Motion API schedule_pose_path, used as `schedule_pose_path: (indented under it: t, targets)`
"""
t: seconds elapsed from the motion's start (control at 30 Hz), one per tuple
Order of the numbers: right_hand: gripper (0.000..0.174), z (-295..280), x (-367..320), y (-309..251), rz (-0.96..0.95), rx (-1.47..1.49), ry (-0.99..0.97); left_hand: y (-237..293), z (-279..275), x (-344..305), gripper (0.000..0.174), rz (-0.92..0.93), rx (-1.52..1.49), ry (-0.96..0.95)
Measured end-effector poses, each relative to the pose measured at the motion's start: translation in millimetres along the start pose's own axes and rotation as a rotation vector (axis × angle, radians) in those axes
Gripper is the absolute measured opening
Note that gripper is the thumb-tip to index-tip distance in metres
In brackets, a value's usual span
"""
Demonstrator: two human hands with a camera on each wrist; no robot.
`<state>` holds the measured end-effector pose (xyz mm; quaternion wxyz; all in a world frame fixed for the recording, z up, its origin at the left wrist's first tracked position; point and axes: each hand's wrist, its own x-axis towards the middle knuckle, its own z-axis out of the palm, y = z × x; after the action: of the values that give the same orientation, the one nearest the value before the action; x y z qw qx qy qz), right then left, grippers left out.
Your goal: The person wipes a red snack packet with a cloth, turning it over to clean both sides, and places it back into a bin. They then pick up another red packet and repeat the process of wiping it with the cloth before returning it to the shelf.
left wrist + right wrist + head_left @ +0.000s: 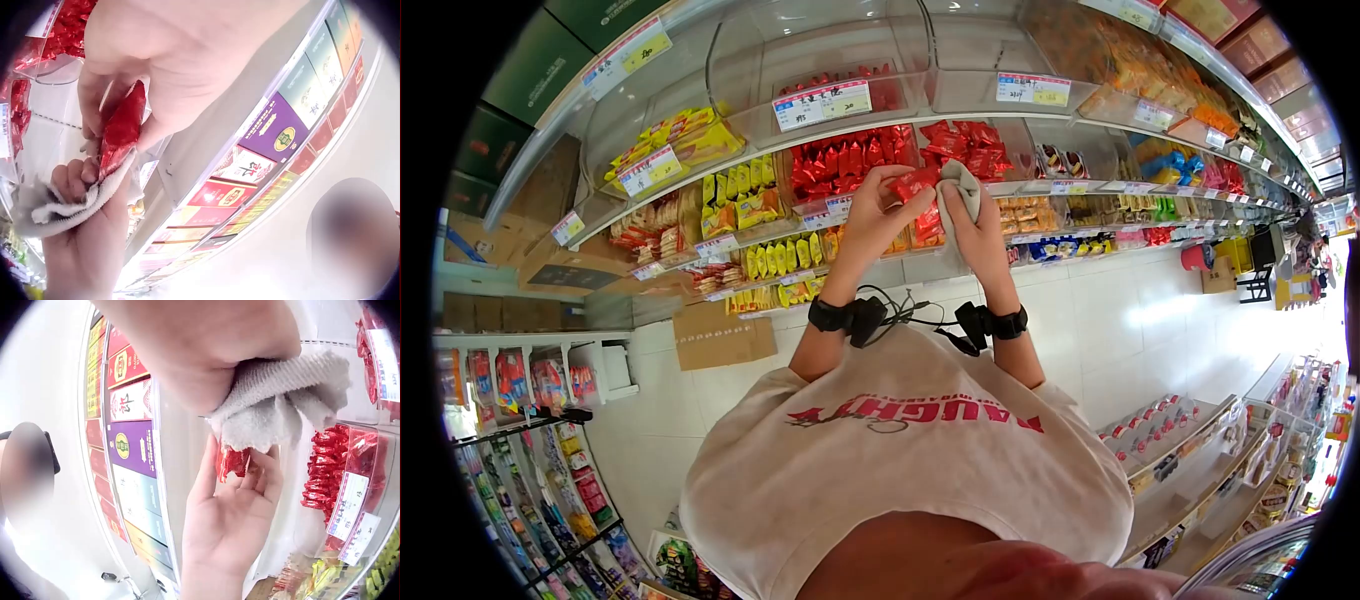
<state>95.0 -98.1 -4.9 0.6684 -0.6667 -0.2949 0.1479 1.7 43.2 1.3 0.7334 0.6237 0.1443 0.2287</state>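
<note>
In the head view both hands meet in front of the shelf. My left hand [868,222] pinches a shiny red wrapped packet [122,128] between thumb and fingers. A grey-white ribbed cloth [281,403] is gripped by my right hand [980,240], its folds bunched over the fingers. One end of the packet meets the cloth, which partly covers it in the right wrist view. Behind the hands, bins of similar red packets [840,160] line the shelf.
Yellow snack packs [740,195] fill bins at left; orange-wrapped goods [1025,213] sit at right. Price tags [822,104] run along the shelf edges. Boxed goods [275,128] stand on a higher shelf. A flattened cardboard piece [722,335] lies on the floor. Cables [900,308] hang between the wrists.
</note>
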Motion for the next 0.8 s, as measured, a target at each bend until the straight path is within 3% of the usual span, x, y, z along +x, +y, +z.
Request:
schedule_pose_path:
  t: [0.07, 0.17, 0.27, 0.37, 0.4, 0.47, 0.57, 0.8]
  targets:
    - [0.033, 2.1, -0.3, -3.0, -0.12, -0.047, 0.059, -1.8, 2.5, 0.3, 0.041, 0.024, -0.007, 0.039]
    - [0.029, -23.6, -0.5, -8.1, 0.265, -0.046, 0.027, -4.0, -1.4, 3.3, 0.041, 0.08, 0.041, 0.101]
    - [0.028, -13.9, -1.1, -21.6, 0.172, 0.309, 0.189, -0.1, -2.6, 4.0, 0.041, 0.121, 0.068, 0.01]
    - [0.029, -6.8, -8.2, 5.2, 0.168, 0.202, 0.014, -5.6, 3.5, 3.7, 0.04, 0.125, 0.141, -0.126]
    - [0.028, 3.3, -11.4, -10.9, 0.094, 0.17, 0.011, -11.3, 3.9, 5.4, 0.041, 0.149, 0.182, -0.158]
    - [0.028, 4.6, -12.9, -9.5, 0.12, 0.269, 0.069, -19.3, 2.7, 6.0, 0.045, 0.173, 0.222, -0.2]
    - [0.026, 0.6, -12.5, -2.4, 0.125, 0.346, 0.114, -13.5, 8.0, 2.5, 0.045, 0.153, 0.23, -0.207]
    - [0.022, -2.1, -8.7, 5.5, 0.112, 0.543, 0.262, -7.4, 22.9, -2.5, 0.05, 0.224, 0.163, -0.012]
